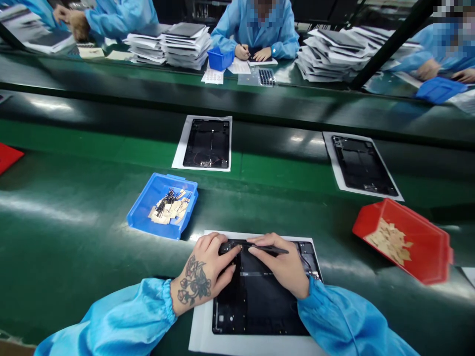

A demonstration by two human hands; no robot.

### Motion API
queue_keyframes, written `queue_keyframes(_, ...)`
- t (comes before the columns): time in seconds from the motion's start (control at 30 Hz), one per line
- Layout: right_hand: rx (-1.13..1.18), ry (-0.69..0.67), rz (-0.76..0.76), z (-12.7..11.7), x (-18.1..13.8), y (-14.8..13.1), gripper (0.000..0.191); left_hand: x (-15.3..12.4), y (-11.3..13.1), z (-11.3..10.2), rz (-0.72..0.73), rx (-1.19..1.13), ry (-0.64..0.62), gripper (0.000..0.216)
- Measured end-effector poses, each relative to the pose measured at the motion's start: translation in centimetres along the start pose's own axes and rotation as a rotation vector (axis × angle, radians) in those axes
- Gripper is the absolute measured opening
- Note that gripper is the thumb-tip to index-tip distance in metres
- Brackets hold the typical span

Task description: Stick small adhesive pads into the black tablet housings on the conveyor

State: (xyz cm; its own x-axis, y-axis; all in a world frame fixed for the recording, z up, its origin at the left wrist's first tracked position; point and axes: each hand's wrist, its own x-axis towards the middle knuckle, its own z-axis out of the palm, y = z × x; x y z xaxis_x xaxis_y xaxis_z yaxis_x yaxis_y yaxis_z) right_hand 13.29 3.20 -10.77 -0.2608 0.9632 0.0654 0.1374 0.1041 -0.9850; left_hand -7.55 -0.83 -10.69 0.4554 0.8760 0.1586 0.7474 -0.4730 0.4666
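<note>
Below me a black tablet housing lies open side up on a white sheet. My left hand rests over its upper left part, fingers stretched out and apart. The left index fingertip presses near a small part at the top edge of the housing; what is under it is too small to name. In my right hand is a pair of black tweezers, pinched between thumb and fingers. Their tips point left, close to the left index finger.
A blue bin holds black strips and tan paper pieces. At the right, a red bin contains tan pieces. Two more tablet housings, one centre and one right, lie on white sheets. Co-workers sit across, beside paper stacks.
</note>
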Motion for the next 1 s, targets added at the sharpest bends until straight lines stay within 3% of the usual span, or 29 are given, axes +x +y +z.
queue_keyframes(0.4, -0.116, -0.116, -0.182, 0.5, 0.4, 0.3, 0.003, -0.3, -0.3, 0.6, -0.024, 0.011, -0.016, 0.039)
queue_keyframes(0.7, -0.242, -0.227, -0.347, 0.4, -0.1, 0.3, 0.014, -0.2, -0.1, 0.5, -0.020, 0.019, -0.011, 0.034)
queue_keyframes(0.77, -0.189, -0.191, -0.273, 0.4, 0.1, 0.2, 0.007, -0.2, -0.2, 0.6, -0.022, 0.025, -0.020, 0.036)
queue_keyframes(0.83, -0.080, -0.117, -0.096, 0.4, 0.4, 0.1, 0.003, -0.2, -0.2, 0.6, -0.026, 0.032, -0.028, 0.038)
queue_keyframes(0.93, 0.109, 0.066, 0.188, 0.3, 1.0, 0.1, 0.020, -0.2, -0.3, 0.5, -0.025, 0.027, -0.027, 0.040)
queue_keyframes(1.0, 0.204, 0.173, 0.272, 0.1, 1.3, 0.2, 0.027, -0.2, -0.3, 0.4, -0.020, 0.013, -0.024, 0.040)
